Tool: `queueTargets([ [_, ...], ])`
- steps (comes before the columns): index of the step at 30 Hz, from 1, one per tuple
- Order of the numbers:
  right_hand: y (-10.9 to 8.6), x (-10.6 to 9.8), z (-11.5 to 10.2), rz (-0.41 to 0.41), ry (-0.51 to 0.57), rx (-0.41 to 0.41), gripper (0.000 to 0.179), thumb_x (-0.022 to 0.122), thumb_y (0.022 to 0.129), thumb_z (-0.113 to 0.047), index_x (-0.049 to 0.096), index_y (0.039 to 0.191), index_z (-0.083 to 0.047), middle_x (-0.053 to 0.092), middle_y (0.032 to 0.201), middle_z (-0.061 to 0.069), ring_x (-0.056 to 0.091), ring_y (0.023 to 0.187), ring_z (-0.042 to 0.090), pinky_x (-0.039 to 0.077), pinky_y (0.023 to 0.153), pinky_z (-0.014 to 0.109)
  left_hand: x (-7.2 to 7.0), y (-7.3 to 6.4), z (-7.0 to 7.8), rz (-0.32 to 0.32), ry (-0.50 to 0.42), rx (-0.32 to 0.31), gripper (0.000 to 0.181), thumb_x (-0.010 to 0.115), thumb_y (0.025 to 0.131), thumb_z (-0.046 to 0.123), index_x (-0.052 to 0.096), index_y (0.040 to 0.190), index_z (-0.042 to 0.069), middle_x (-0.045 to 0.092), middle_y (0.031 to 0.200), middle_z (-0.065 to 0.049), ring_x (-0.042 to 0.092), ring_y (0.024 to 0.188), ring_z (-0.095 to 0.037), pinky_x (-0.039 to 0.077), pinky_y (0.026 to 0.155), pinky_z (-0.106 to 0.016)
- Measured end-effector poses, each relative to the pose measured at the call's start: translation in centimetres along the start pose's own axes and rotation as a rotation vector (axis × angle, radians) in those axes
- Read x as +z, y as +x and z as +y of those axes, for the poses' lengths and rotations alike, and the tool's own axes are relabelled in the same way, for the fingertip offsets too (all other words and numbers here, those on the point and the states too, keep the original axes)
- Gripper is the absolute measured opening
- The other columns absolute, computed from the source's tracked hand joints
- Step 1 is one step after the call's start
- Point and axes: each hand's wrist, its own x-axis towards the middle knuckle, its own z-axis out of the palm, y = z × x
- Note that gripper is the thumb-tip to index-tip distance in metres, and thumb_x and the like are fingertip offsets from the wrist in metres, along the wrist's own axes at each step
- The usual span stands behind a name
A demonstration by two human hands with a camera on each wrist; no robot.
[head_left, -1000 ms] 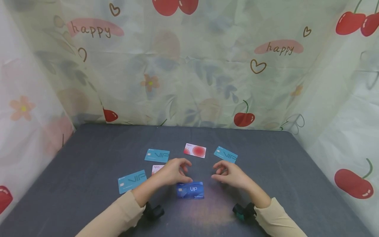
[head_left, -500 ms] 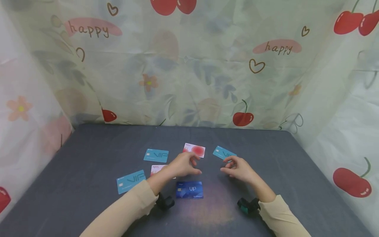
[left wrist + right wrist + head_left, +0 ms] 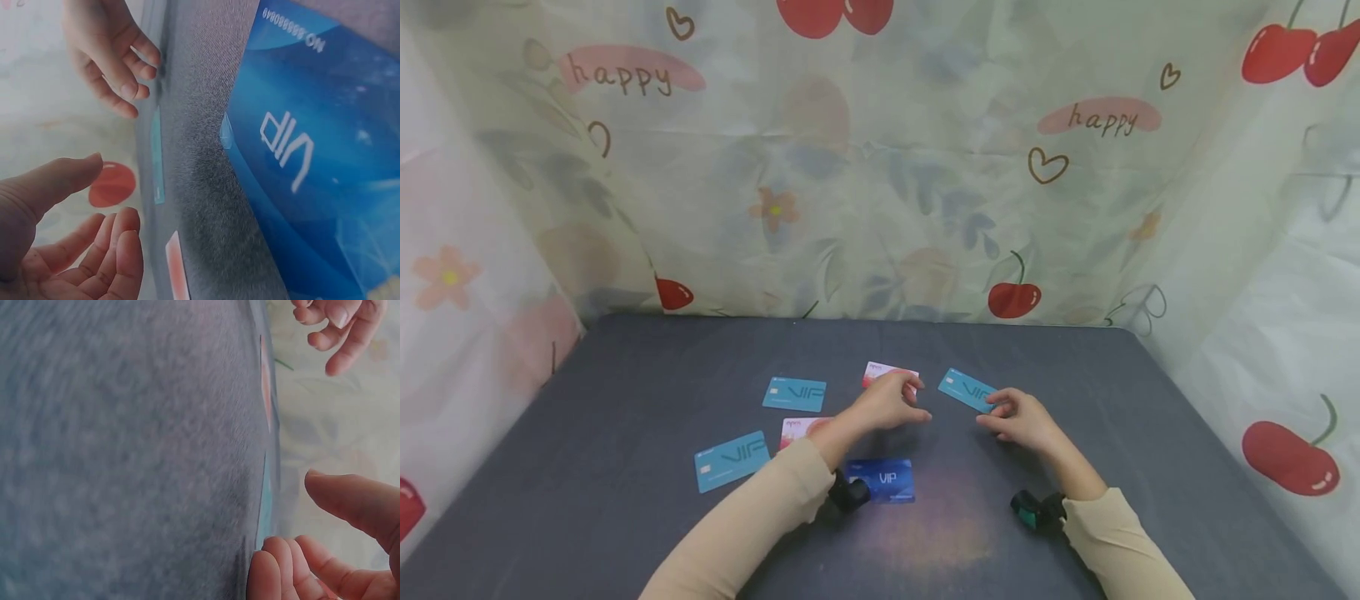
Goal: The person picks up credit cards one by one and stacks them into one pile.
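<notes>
My left hand hovers over the table with loosely bent, parted fingers and nothing between thumb and fingertips. It partly covers a pink-and-white card with a red circle. Over to the right, my right hand is beside a teal VIP card, its fingertips overlapping the card's right end in the head view; whether they touch it I cannot tell. That hand also holds nothing. Under my left wrist lies a dark blue VIP card, which fills much of the left wrist view as a large blue card.
On the left lie two more teal cards, one further back and one nearer. Another pink card is partly behind my left forearm. A patterned cloth hangs behind the dark grey table.
My left hand has moved right and away from me, from beside the dark blue card to the pink card. My right hand has shifted slightly right and forward. The cards have stayed put.
</notes>
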Motion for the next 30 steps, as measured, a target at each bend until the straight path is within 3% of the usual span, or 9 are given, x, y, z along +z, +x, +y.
queueTargets([
  [5,0.2,-0.2,0.3,0.021,0.006,0.032,0.049,0.070,0.083,-0.019,0.050,0.119,0.007,0.062,0.087,0.010,0.057,0.068,0.008,0.053,0.064,0.024,0.7,1.3,0.0,-0.005,-0.011,-0.038,0.045,0.075,0.074,0.019,0.061,0.113,0.000,0.066,0.090,-0.010,0.057,0.079,-0.017,0.045,0.071,-0.024],
  [12,0.7,-0.5,0.5,0.046,0.013,0.063,0.049,0.071,0.081,-0.014,0.049,0.120,0.008,0.058,0.085,0.009,0.055,0.065,0.008,0.052,0.061,0.023,1.6,3.0,-0.3,0.043,-0.039,-0.062,0.043,0.074,0.076,0.021,0.061,0.113,0.001,0.066,0.092,-0.009,0.054,0.076,-0.013,0.041,0.067,-0.019],
  [18,1.2,-0.8,0.6,0.044,0.041,0.079,0.050,0.071,0.080,-0.012,0.047,0.120,0.008,0.054,0.085,0.007,0.054,0.064,0.007,0.052,0.061,0.023,2.6,5.0,-1.2,0.090,-0.004,-0.104,0.042,0.070,0.077,0.023,0.062,0.113,0.003,0.067,0.096,-0.010,0.060,0.087,-0.019,0.046,0.077,-0.026],
  [23,1.5,-0.9,0.7,0.039,0.051,0.102,0.052,0.071,0.080,-0.012,0.046,0.122,0.008,0.053,0.087,0.008,0.053,0.065,0.009,0.053,0.061,0.023,8.2,12.6,-9.1,0.167,0.021,-0.039,0.040,0.067,0.076,0.039,0.066,0.106,0.012,0.065,0.084,0.003,0.058,0.077,-0.009,0.046,0.068,-0.021],
  [25,1.6,-0.9,0.7,0.040,0.047,0.111,0.053,0.071,0.080,-0.012,0.045,0.123,0.008,0.053,0.089,0.009,0.054,0.066,0.010,0.053,0.061,0.024,10.3,15.4,-11.8,0.156,-0.017,-0.047,0.039,0.068,0.076,0.039,0.066,0.106,0.014,0.064,0.085,0.004,0.057,0.075,-0.007,0.046,0.066,-0.021],
  [27,1.8,-0.9,0.8,0.042,0.043,0.121,0.054,0.071,0.080,-0.011,0.045,0.123,0.008,0.053,0.089,0.010,0.054,0.067,0.010,0.053,0.061,0.025,10.2,15.2,-11.1,0.131,-0.047,-0.080,0.040,0.069,0.077,0.037,0.065,0.108,0.011,0.063,0.087,0.003,0.056,0.075,-0.007,0.047,0.067,-0.021],
  [30,2.2,-1.0,0.8,0.042,0.038,0.137,0.055,0.071,0.079,-0.011,0.045,0.123,0.008,0.053,0.088,0.010,0.054,0.066,0.011,0.053,0.061,0.025,7.3,11.4,-6.1,0.069,-0.075,-0.170,0.041,0.068,0.081,0.026,0.062,0.114,0.004,0.064,0.096,-0.007,0.059,0.082,-0.015,0.050,0.073,-0.027],
])
